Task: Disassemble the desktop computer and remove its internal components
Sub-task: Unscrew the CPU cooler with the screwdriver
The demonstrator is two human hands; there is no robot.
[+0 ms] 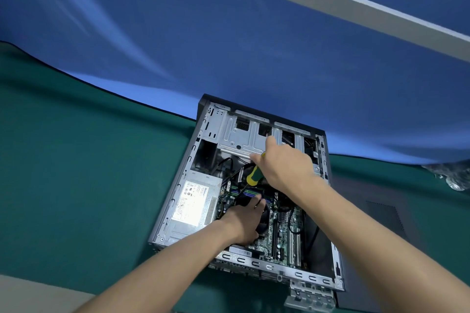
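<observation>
Behind the table hangs a wide blue fabric backdrop [229, 46], and under your arms spreads a dark green table mat [76, 160]. On that mat lies the open grey steel desktop computer case [178, 180] on its side, its interior facing you. A flat dark grey side panel [376, 213] lies on the mat just right of the case.

Inside, at the far end, sits the silver sheet-metal drive cage [239, 134]. Along the left wall is the boxy silver power supply [189, 211] with a white label — its print is too small to read. The green motherboard [282, 234] fills the near middle, with long black and white expansion slots running toward you.

Your right hand [287, 165] reaches over the drive cage edge, fingers curled round a screwdriver with a yellow and green handle [254, 174]; its dark shaft slants down toward the board, and the forefinger stretches out toward the cage. Your left hand [244, 221] rests low over the black cooler fan [264, 221] on the motherboard, fingers bent around it — whether they actually grip it, you cannot tell from this angle.
</observation>
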